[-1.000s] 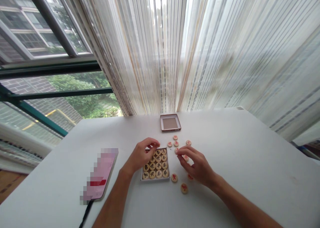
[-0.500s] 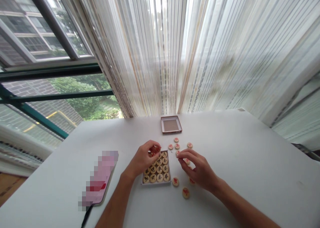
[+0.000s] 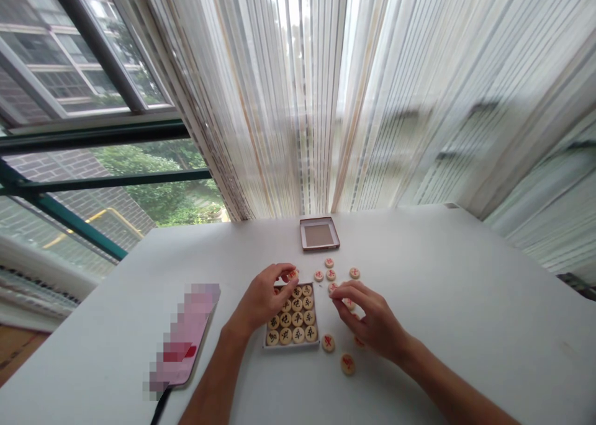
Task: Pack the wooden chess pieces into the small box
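Note:
A small square box point(image 3: 291, 345) on the white table point(image 3: 442, 301) holds several round wooden chess pieces with black characters. My left hand point(image 3: 263, 298) hovers over the box's far left corner, its fingers pinched on a red-marked piece point(image 3: 292, 274). My right hand point(image 3: 370, 319) rests just right of the box with thumb and forefinger closed on another piece point(image 3: 333, 288). Loose red-marked pieces lie around it, such as piece point(image 3: 328, 342), piece point(image 3: 347, 363) and piece point(image 3: 354, 273).
The box lid point(image 3: 319, 234) lies open side up farther back, near the striped curtain point(image 3: 372, 90). A phone point(image 3: 184, 338) with a cable lies to the left of the box. A window point(image 3: 84, 133) shows at the left.
My left hand has lifted slightly and brought its red piece toward the box's far edge. The right hand has stayed pinched on its piece; the camera view has shifted a little.

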Motion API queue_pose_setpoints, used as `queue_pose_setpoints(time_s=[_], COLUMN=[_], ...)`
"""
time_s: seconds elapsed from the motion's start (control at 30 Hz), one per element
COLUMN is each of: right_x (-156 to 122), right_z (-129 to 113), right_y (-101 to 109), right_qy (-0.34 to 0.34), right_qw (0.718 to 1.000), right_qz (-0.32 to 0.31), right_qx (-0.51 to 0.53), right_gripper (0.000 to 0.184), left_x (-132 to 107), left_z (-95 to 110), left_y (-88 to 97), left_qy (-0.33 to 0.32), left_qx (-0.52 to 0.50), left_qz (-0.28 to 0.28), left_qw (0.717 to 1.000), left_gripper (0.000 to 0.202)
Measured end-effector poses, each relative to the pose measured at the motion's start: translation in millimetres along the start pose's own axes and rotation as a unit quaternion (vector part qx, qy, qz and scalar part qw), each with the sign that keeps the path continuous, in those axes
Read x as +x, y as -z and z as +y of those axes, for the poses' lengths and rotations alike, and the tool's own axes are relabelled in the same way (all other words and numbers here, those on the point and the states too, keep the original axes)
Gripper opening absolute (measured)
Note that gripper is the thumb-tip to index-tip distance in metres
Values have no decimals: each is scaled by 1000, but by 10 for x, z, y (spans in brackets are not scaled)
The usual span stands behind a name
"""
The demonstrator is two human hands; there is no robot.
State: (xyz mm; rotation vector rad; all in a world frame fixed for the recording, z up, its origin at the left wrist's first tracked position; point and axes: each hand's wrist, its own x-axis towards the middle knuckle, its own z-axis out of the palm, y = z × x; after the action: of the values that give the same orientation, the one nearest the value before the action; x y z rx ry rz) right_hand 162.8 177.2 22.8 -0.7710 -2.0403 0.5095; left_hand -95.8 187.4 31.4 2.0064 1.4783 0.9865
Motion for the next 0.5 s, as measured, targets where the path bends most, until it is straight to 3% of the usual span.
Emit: queue_pose_setpoints(time_s=[0.3,0.5], right_x=[-7,-1], right_z=[9,1], right_y=[-10,-7], right_qy=[-7,-5], right_qw=[1000,1000], right_qz=[-4,-6], right_qx=[-3,4], right_gripper=[15,15], left_x=[38,7], left_z=[-19,11], left_y=[52,24], left_qy=[-69,-79], left_qx=[75,100], left_qz=[-84,-82], left_qw=[991,988], left_gripper=[19,24])
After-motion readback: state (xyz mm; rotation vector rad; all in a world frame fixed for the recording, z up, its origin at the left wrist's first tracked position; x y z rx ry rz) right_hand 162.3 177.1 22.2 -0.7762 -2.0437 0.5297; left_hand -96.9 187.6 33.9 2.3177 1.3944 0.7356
